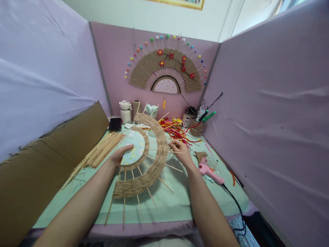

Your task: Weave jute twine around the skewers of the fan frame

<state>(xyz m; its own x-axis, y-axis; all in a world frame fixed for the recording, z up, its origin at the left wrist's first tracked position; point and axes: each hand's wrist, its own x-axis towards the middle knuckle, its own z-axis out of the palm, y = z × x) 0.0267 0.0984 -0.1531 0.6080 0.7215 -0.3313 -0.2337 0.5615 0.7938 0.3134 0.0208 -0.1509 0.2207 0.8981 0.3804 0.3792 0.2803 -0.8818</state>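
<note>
Your half-round fan of brown woven twine on thin pale sticks (pixel 161 145) is held up over the bench covered in mint-green cloth (pixel 169 206), its curved side towards your right and its sticks fanning out past the twine. Your left hand (pixel 120 156) grips it by the pale green, yellow-patterned half-disc (pixel 137 145) at its centre, thumb on the front, the other fingers hidden behind. Your right hand (pixel 178 149) is at the fan's outer edge, thumb and fingertips drawn together among the sticks; what they pinch is too small to tell. To your left lies a bundle of long, thin wooden sticks (pixel 99 151); to your right, a pink glue gun with a black cord (pixel 209 173). Beyond the fan is a heap of red and orange fuzzy stems (pixel 176 131), near a brown round pot of tools (pixel 197 129). On the pink panel behind hangs a brown fan with red flowers and coloured pompoms (pixel 144 70).
</note>
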